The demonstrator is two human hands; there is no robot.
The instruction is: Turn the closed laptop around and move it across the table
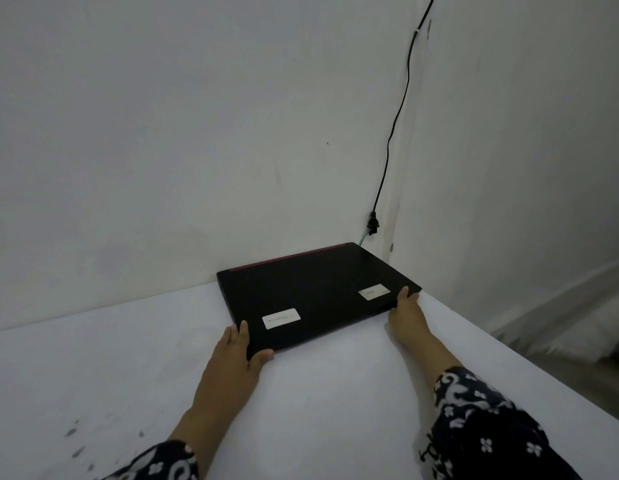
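A closed black laptop lies flat at the far right corner of the white table, close to both walls. Its lid carries two white stickers and a red strip along the far edge. My left hand grips the laptop's near left corner, fingers along the side and thumb on the front edge. At the near right corner, my right hand holds the laptop, fingertips resting on the lid's edge. Both forearms wear dark sleeves with a white pattern.
A black cable hangs down the wall corner to a plug just behind the laptop. The table's right edge runs diagonally beside my right arm, with floor beyond. Dark smudges mark the table at the near left.
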